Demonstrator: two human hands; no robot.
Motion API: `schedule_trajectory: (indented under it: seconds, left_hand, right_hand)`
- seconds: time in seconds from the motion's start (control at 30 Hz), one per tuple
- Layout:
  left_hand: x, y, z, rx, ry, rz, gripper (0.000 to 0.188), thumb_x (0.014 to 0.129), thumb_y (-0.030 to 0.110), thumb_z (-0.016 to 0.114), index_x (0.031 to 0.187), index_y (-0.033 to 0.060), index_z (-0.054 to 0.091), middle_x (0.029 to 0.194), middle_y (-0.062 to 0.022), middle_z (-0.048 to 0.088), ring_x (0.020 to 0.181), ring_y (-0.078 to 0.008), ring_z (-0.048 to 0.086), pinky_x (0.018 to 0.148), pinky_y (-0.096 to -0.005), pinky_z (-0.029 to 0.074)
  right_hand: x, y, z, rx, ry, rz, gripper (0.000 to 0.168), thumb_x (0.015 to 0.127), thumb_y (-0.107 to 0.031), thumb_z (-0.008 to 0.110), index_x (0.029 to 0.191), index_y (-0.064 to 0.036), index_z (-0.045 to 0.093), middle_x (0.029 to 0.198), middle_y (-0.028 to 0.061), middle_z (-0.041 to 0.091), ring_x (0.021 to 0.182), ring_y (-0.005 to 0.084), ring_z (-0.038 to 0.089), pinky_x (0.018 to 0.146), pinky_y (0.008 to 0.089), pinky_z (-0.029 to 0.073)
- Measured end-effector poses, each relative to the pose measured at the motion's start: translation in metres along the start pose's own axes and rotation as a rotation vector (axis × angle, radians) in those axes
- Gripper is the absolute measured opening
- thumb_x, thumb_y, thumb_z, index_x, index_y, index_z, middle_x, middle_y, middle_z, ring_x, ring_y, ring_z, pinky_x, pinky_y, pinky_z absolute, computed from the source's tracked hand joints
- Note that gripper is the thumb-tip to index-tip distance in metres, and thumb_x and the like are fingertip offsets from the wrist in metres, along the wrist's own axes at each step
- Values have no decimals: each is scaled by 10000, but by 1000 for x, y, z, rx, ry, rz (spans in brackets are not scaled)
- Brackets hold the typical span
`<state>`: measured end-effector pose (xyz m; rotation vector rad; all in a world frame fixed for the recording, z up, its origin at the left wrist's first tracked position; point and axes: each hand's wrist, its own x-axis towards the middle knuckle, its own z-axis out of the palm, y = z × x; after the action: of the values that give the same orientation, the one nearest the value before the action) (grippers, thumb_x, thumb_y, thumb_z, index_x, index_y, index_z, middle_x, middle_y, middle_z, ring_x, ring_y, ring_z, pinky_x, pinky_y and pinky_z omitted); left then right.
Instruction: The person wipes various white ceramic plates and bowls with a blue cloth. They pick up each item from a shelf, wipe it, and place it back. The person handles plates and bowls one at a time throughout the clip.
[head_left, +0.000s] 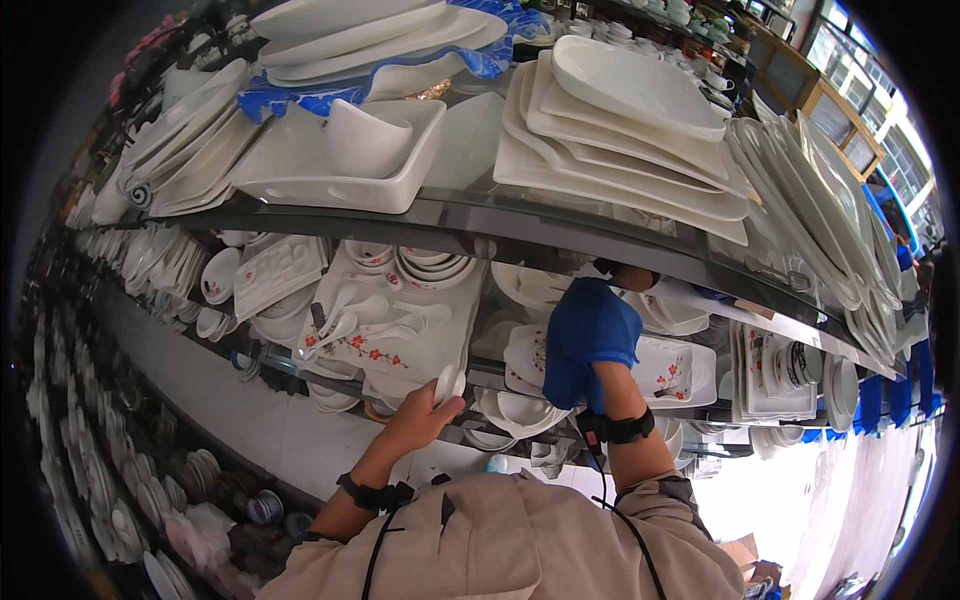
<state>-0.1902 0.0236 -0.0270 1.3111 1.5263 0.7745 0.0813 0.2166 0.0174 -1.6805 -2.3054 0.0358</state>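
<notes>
My left hand grips a small white ceramic piece, perhaps a spoon, at the front of the lower shelf. Beside it lies a large white plate with red blossom decoration, bearing several white ceramic spoons and small stacked bowls. A blue cloth covers most of my right hand, whose fingers are hidden; it reaches in over the glass shelf. Just right of the cloth sits a white rectangular dish with red blossoms. Another blossom dish is partly behind the cloth.
The glass upper shelf's front edge crosses above both hands. On it stand a deep white tray holding a cup, a stack of square plates and leaning plates. Bowls fill the shelf below.
</notes>
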Motion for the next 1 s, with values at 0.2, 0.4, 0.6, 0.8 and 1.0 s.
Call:
schedule_trajectory:
  seconds: [0.2, 0.4, 0.6, 0.8, 1.0]
  left_hand:
    - [-5, 0, -4, -28, 113, 63, 402, 1031, 313, 663, 1210, -42, 607, 941, -126, 730, 831, -193, 685, 775, -350, 542]
    - [-4, -3, -2, -79, 122, 80, 421, 1022, 323, 680, 1223, -39, 604, 955, -122, 724, 844, -196, 680, 780, -346, 540]
    - [-6, 2, 3, -75, 119, 100, 485, 998, 374, 711, 1235, -35, 603, 994, -149, 725, 883, -239, 683, 825, -380, 537]
    - [-7, 17, 10, -134, 36, 130, 449, 1052, 361, 635, 1231, -48, 593, 1002, -202, 715, 948, -281, 694, 847, -382, 530]
    - [-5, 29, 20, -58, -176, 111, 352, 1071, 235, 584, 1303, -29, 575, 1005, -128, 677, 939, -209, 643, 848, -364, 527]
  right_hand:
    - [1, -18, -19, 3, -49, 83, 252, 835, -338, 685, 892, -100, 743, 905, 182, 746, 840, 396, 734, 696, 499, 582]
    - [-10, -9, -26, -80, -55, 82, 280, 869, -338, 630, 960, -112, 769, 936, 178, 770, 859, 394, 758, 722, 517, 594]
    - [-33, -6, -47, 58, 245, -42, 244, 752, -316, 747, 872, -103, 729, 893, 149, 733, 819, 377, 734, 699, 489, 592]
    - [-67, -35, -89, 88, 181, -485, 296, 598, -247, 742, 838, -82, 688, 790, 97, 669, 713, 317, 700, 612, 432, 571]
    - [-100, -73, -82, 297, 30, -616, 265, 647, -237, 721, 860, -93, 662, 795, 104, 653, 739, 296, 694, 605, 411, 548]
